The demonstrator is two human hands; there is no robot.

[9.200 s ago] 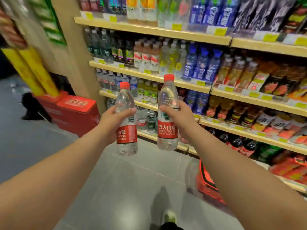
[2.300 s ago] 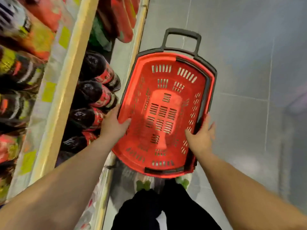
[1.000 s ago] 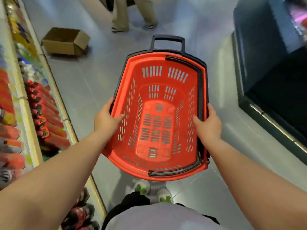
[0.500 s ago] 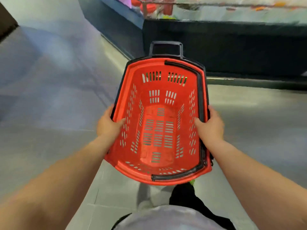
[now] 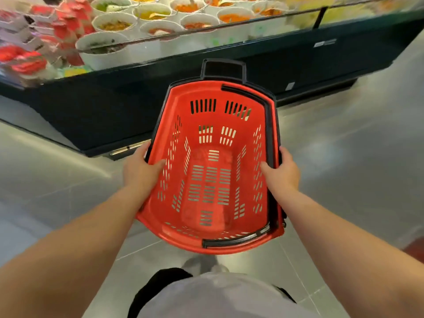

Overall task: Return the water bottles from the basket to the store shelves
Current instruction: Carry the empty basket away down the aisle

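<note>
The person is holding the red basket (image 5: 218, 115) out in front of the body, above the grey floor (image 5: 344, 157), with its slotted bottom showing. The left hand (image 5: 140, 171) is gripping the left rim, thumb lying on the inner wall, and the right hand (image 5: 281, 173) is gripping the right rim likewise. A dark display case (image 5: 91, 106) carrying white bowls (image 5: 103, 49) of food is standing just beyond the basket.

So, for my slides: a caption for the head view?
Left hand and right hand grip the rims of an empty red shopping basket before a dark display case of food bowls.
</note>
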